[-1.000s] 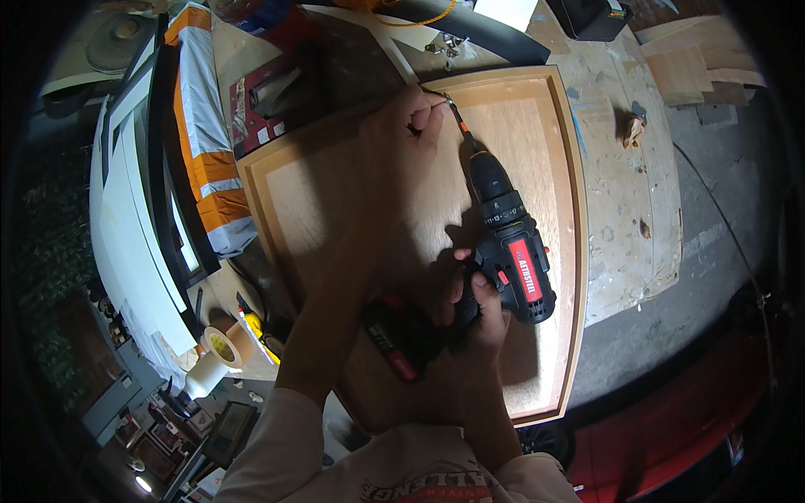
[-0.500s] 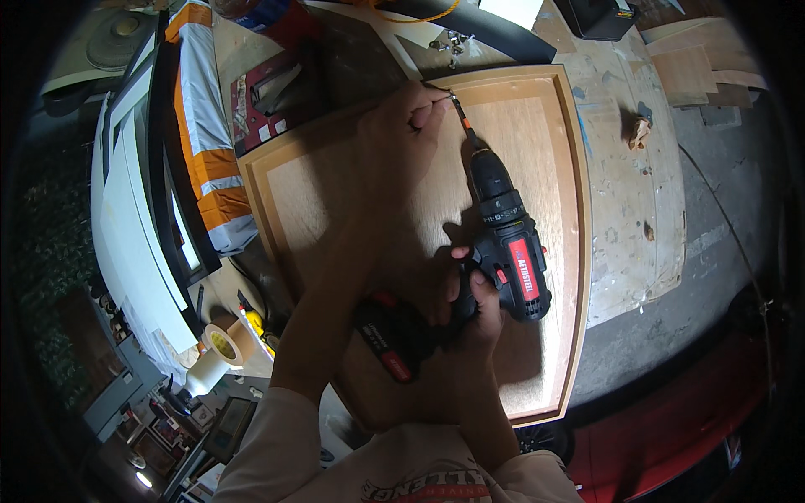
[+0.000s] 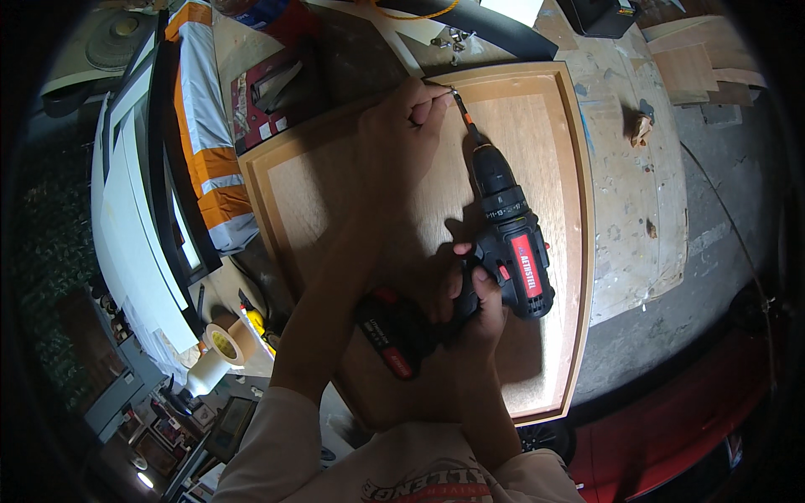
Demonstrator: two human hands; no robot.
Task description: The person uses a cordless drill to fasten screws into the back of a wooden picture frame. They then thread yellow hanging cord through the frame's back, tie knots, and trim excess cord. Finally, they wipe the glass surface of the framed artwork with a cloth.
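A black and red cordless drill [image 3: 520, 243] is gripped at its handle by my right hand [image 3: 476, 298], with the thumb around the back and a finger at the trigger. Its driver bit [image 3: 465, 113] points away from me and meets the far rail of a shallow wooden frame [image 3: 577, 168] with a plywood panel. Right beside the bit's tip, my left hand [image 3: 411, 121] is closed in a pinch against that rail. Something small and metallic shows at the fingertips, too small to name. My left forearm crosses over the panel.
Small metal fittings [image 3: 454, 40] lie beyond the far rail, by a dark strip. A dark red stapler-like tool [image 3: 272, 92] rests at the frame's far left corner. Tape rolls [image 3: 222, 342] and a yellow cutter [image 3: 256, 323] lie left. Paint-spotted board [image 3: 633, 201] extends right.
The drill has shifted very slightly to the right at its body and its bit tip has edged farther away. Both hands keep their holds.
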